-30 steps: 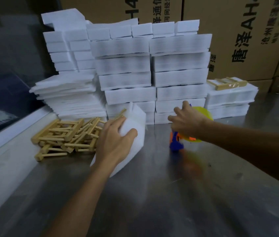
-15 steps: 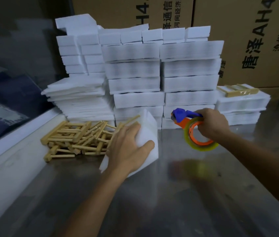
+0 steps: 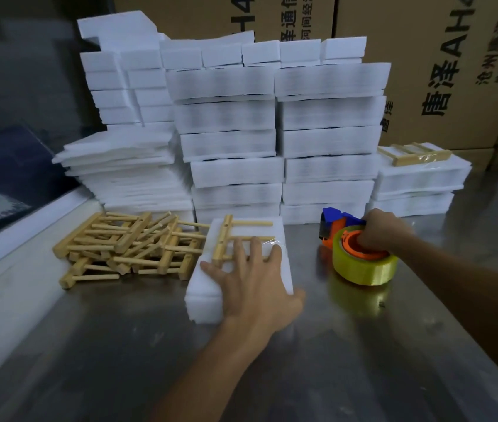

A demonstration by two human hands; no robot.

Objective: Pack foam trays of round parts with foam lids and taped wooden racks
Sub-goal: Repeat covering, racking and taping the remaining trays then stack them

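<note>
Foam tray (image 3: pixel 211 295) lay flat on the counter (image 3: pixel 119 360) beside the loose racks (image 3: pixel 126 245), my left hand (image 3: pixel 254 284) spread on its wooden rack (image 3: pixel 226 236), my right hand (image 3: pixel 385 229) gripping the tape dispenser (image 3: pixel 360 254); easing that pressure could probably let the rack shift before tape secured it.

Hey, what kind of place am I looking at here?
Probably a packing station in a warehouse or small factory: stacked white foam trays on a steel table, printed brown cardboard cartons behind, a pile of wooden racks, and a yellow tape dispenser.
</note>
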